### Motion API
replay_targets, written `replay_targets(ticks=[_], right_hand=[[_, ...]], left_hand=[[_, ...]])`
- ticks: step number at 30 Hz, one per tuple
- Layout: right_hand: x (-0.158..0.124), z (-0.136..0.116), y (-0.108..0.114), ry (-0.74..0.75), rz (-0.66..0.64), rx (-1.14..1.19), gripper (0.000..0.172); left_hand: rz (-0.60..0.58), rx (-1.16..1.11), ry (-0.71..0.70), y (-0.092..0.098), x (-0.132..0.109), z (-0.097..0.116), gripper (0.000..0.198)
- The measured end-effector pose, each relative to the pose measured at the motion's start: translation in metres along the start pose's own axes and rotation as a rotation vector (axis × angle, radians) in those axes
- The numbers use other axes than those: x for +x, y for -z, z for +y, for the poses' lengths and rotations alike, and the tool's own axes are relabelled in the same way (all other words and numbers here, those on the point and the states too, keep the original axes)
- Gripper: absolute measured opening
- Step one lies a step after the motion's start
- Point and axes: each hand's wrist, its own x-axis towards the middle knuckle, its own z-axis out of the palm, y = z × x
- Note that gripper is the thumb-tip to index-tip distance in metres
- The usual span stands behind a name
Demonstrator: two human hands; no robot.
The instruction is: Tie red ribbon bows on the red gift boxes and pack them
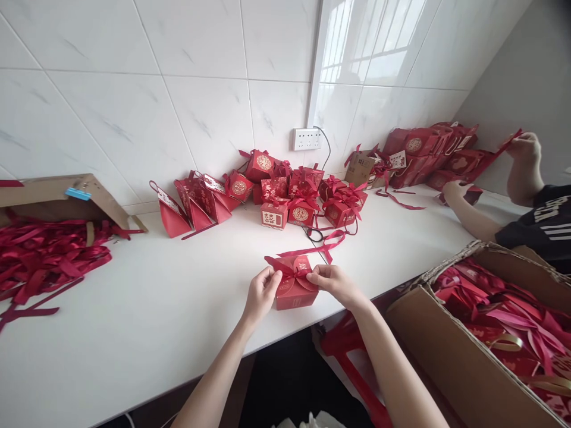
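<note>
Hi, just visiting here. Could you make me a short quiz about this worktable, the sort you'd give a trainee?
1. Open question: what do the left grip and right grip pinch at the top of the box between them?

2. True or false: the blue clip is on the right carton.

3. Fill in: a white ___ is fixed to the tiled wall.

Key:
1. The ribbon, tied in a bow.
2. False; it is on the left carton.
3. Socket.
</note>
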Motion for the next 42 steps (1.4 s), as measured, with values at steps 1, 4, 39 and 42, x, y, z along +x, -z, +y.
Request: replay_targets(ticks=[1,4,39,42], right_hand=[[0.0,0.0,0.001,-0.007,-0.03,0.055,0.046],[0.001,0.003,0.003,-0.029,-0.087,0.184,0.049],[0.057,-0.009,0.021,0.237,-0.024,-0.058,0.042],[0.078,-0.015,0.017,0.212,-0.154,-0.086,0.05]], left_hand=[[-0.008,-0.008,0.006,0.0,0.0,0.0,0.041],[-0.017,-0.067,0.039,0.0,-0.001,0.0,0.042],[0.078,0.665,-0.568,-0.002,-0.012,0.021,0.007],[0.076,0.676,-0.575,-0.002,-0.013,0.021,0.008]])
